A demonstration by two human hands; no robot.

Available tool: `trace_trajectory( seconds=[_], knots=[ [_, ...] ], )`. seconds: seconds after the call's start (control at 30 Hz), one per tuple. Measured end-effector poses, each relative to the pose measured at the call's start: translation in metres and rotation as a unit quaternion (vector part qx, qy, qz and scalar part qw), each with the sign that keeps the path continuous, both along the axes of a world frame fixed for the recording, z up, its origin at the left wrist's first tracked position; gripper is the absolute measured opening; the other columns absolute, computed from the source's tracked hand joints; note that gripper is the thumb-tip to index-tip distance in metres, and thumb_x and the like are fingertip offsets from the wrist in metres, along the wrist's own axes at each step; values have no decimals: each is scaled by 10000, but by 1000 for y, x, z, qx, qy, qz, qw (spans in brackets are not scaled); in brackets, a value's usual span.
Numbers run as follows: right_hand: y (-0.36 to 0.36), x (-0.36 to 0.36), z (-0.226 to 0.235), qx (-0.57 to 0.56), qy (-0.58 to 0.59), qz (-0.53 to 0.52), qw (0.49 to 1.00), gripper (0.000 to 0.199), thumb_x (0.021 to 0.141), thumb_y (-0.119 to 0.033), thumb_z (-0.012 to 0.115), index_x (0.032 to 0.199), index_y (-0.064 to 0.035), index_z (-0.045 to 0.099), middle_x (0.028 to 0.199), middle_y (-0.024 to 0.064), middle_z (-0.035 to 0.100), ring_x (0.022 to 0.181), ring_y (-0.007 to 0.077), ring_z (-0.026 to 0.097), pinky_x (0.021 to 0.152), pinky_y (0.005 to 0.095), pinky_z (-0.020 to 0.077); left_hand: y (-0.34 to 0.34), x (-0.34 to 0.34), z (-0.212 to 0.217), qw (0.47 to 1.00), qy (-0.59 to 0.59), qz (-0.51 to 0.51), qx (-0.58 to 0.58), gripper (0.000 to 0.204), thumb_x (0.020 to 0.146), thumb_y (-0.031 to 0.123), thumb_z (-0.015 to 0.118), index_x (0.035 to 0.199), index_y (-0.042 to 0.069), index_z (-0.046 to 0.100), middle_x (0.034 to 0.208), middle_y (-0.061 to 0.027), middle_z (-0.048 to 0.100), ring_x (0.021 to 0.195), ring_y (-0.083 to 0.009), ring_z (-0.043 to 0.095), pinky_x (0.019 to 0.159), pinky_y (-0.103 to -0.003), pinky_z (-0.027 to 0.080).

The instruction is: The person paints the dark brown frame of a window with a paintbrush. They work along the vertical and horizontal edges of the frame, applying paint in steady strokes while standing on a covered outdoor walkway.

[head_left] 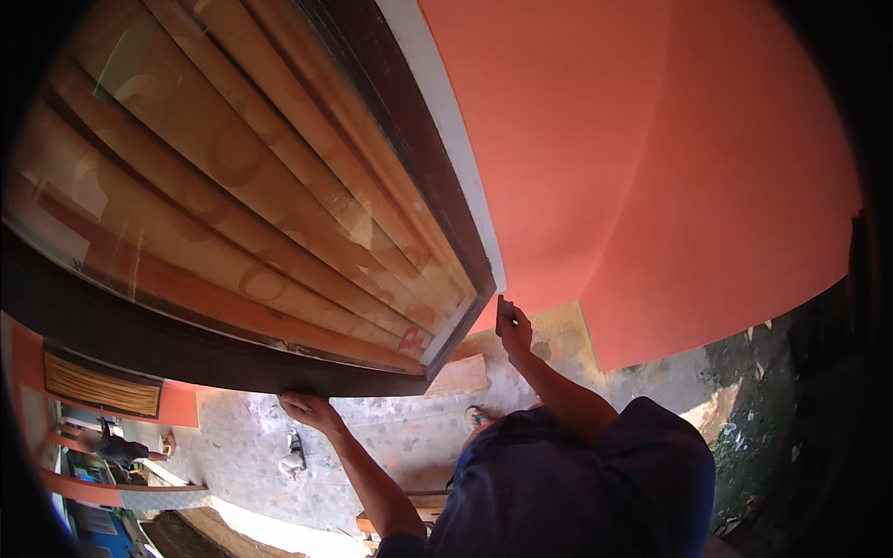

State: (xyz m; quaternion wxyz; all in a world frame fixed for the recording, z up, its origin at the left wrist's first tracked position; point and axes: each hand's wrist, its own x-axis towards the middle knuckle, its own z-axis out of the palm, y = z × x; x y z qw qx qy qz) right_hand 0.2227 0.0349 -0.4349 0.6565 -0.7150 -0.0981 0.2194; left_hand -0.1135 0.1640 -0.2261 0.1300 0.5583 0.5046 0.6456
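Observation:
My right hand [516, 340] is closed around a small, flat, dark grey tool [505, 314], whose exact kind I cannot make out. It is held upright beside the lower right corner of a dark brown window frame [445, 365], close to the white strip [495, 265] that runs between frame and wall. My left hand [311, 409] has its fingers curled against the frame's bottom edge, further left. Behind the window's glass [279, 214] hang pleated tan curtains [223, 153].
A coral wall [595, 158] rises at the right. Below lies a stained concrete floor [242, 423] with a small white-and-black object [294, 456] on it. Another person [116, 449] is far left, near a second window [102, 386]. Dark ground with litter [744, 428] borders the right.

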Motion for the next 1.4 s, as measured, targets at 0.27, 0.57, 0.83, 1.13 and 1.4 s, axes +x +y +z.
trace_trajectory(
  seconds=[0.27, 0.57, 0.83, 1.13, 1.4],
  knots=[
    [10, 23, 13, -53, 27, 126, 990, 374, 870, -176, 661, 1219, -46, 626, 1021, 149, 706, 927, 236, 685, 799, 357, 529, -40, 28, -38, 998, 48, 40, -20, 563, 1047, 466, 417, 981, -78, 550, 784, -105, 523, 719, -173, 459, 661, -318, 430],
    [-46, 26, -68, -126, -53, 205, 969, 327, 858, -212, 648, 1151, -66, 642, 964, 139, 709, 878, 266, 696, 761, 395, 537, -62, 16, -115, 994, 20, -8, -109, 558, 1009, 518, 469, 889, -22, 540, 647, -16, 454, 593, -97, 432, 507, -273, 351],
    [-41, 53, -32, -7, -192, 150, 970, 323, 853, -55, 671, 1172, -27, 626, 1051, 165, 649, 960, 302, 661, 802, 388, 524, -60, 51, -76, 999, 9, 18, -32, 562, 1010, 498, 479, 854, -38, 540, 669, -13, 447, 634, -116, 399, 561, -309, 339],
    [69, 78, 158, 179, -330, 174, 911, 285, 885, 21, 628, 1169, 3, 610, 1044, 126, 584, 957, 247, 609, 796, 334, 506, -42, 44, -41, 996, 10, 87, 13, 444, 1073, 318, 373, 890, -56, 526, 698, -34, 461, 661, -140, 397, 587, -325, 354],
    [142, 85, 212, 296, -408, 99, 858, 302, 900, 40, 610, 1201, 38, 608, 1109, 159, 582, 990, 272, 662, 805, 305, 564, -29, 40, -22, 995, 37, 90, 5, 633, 1064, 460, 293, 1054, -98, 591, 755, -161, 594, 656, -240, 503, 619, -385, 423]
  ],
)
